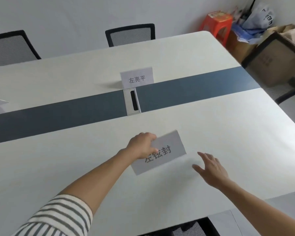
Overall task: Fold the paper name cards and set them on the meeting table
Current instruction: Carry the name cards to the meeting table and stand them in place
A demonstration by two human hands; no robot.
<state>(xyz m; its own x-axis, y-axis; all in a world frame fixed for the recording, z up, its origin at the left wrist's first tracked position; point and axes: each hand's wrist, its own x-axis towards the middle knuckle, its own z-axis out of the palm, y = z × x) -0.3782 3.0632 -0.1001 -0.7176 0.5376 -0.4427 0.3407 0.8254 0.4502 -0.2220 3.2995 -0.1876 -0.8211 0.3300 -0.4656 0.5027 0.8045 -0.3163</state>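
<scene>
Your left hand [141, 145] pinched the top left edge of the grey folded paper name card with black letters [167, 150]; your right hand [209, 169] was open, fingers spread, just beside the card and holding nothing; the card sat on the near side of the wide white smooth table [220, 120], a little tilted; paper like this looked very light and thin, so it would bend, crease or slide with a small push; a soft pinch near the fold at the top looked like the best place to hold it; another white folded name card [137, 79] stood upright past the dark blue flat stripe [66, 113], behind the silver metal cable box [132, 101].
</scene>
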